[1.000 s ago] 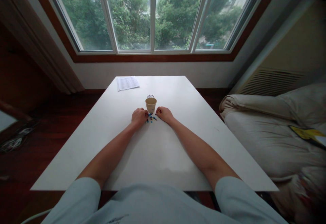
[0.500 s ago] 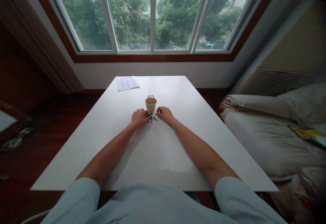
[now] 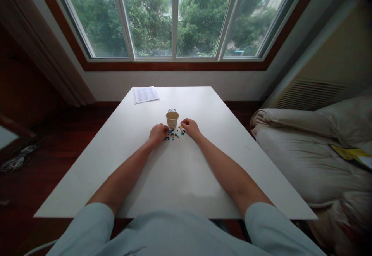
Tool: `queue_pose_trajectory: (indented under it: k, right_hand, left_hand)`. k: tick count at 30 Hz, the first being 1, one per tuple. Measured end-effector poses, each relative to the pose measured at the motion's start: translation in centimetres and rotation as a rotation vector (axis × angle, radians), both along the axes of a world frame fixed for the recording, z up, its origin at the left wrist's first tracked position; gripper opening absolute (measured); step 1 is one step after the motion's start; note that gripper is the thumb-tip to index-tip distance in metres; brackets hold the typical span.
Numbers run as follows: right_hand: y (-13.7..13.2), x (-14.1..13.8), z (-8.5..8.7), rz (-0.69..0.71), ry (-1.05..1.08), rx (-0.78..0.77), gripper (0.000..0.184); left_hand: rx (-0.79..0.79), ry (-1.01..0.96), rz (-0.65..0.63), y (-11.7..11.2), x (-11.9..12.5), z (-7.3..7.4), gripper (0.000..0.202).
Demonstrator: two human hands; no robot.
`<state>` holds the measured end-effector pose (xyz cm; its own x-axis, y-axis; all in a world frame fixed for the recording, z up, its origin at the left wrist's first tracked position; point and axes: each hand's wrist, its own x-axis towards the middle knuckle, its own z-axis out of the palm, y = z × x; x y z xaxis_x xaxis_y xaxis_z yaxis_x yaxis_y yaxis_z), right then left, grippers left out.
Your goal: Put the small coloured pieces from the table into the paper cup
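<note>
A tan paper cup [image 3: 172, 121] stands upright on the white table [image 3: 180, 170]. Several tiny blue, yellow and dark pieces [image 3: 173, 134] lie scattered in front of it and to its right. My left hand [image 3: 158, 133] rests left of the cup at the edge of the pieces, its fingers curled together. On the other side, my right hand [image 3: 190, 127] is just right of the cup, thumb and fingers brought together above more pieces. Whatever is between the fingertips of either hand is too small to make out.
Printed sheets of paper [image 3: 146, 95] lie at the table's far left corner. A thin dark ring-shaped item [image 3: 172, 110] shows behind the cup. To the right stands a pale sofa [image 3: 287, 147]; beyond the table is a window [image 3: 174, 23].
My right hand has lifted slightly up and right, uncovering pieces beneath it. My left hand has shifted slightly left, showing more pieces beside its fingers. The cup stays put.
</note>
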<state>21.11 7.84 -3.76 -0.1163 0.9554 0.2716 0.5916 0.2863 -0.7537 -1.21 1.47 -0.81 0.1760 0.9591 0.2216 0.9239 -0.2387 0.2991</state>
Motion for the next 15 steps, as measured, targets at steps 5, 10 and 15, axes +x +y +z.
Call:
queue_pose_trajectory:
  k: [5,10,15]
  right_hand:
    - [-0.1,0.5,0.5,-0.021,0.183,-0.046,0.019]
    - [-0.6,0.3,1.1,-0.011,0.229,-0.083,0.016]
    - [-0.3,0.2,0.9,-0.009,0.245,-0.088,0.015]
  left_hand:
    - [-0.015,-0.002,-0.007,0.5,-0.5,-0.3,0.026]
    - [-0.019,0.032,-0.001,0.8,-1.0,-0.3,0.026]
    - [-0.009,0.033,-0.022,0.7,-0.9,0.0,0.025]
